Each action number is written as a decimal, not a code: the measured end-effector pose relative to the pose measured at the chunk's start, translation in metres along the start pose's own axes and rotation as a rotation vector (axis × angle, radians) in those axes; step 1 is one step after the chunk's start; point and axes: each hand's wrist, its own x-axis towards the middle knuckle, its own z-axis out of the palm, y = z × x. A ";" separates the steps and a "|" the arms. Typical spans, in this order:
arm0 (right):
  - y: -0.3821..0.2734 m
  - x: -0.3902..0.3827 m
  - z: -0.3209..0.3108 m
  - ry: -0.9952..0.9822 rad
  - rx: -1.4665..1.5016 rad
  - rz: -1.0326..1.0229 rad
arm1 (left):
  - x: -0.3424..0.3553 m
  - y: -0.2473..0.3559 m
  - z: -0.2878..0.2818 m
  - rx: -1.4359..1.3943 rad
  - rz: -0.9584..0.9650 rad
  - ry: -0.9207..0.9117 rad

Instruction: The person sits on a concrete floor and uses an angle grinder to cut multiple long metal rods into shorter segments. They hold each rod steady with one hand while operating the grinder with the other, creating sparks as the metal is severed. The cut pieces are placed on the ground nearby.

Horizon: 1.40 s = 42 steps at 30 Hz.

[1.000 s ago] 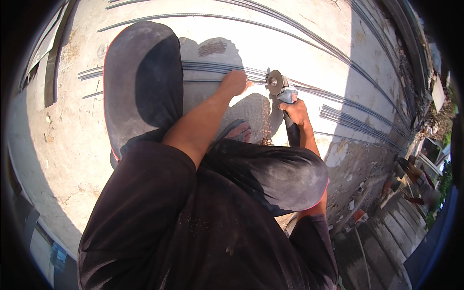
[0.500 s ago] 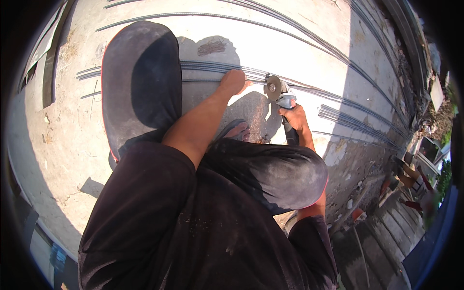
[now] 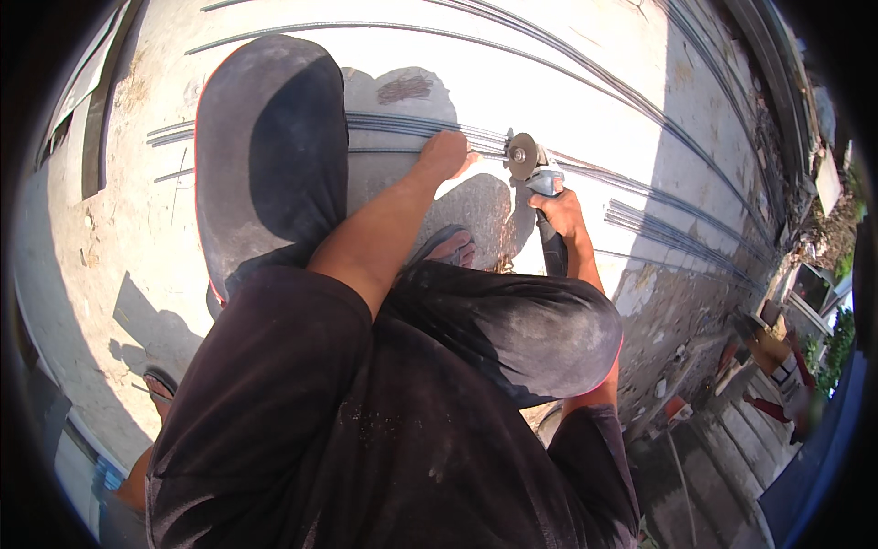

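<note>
I squat over a bundle of long steel rebars lying on the pale ground. My left hand is closed round the near side of the bundle, its fingers partly hidden under the palm. To the right of it, my right hand grips an angle grinder by its body. The grinder's round cutting disc stands at the bars, just right of my left hand. Whether the disc touches a bar, I cannot tell. A few orange sparks or lit specks show below, near my sandalled foot.
More rebars run across the far ground, and short lengths lie at the right. A small heap of thin rods lies beyond the bundle. Another person's foot stands at lower left; a person is at far right.
The spray of sparks below the disc has thinned to a few specks. The grinder has shifted very slightly right. Another person's foot and leg have come in at lower left. My left hand stays put.
</note>
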 end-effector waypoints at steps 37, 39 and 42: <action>0.113 -0.136 -0.009 0.322 1.035 0.178 | 0.038 0.155 -0.196 0.054 0.380 0.105; 0.124 -0.141 0.006 0.355 1.074 0.153 | 0.032 0.168 -0.197 0.048 0.450 0.106; 0.127 -0.144 0.015 0.340 1.154 0.158 | 0.036 0.198 -0.229 0.036 0.471 0.121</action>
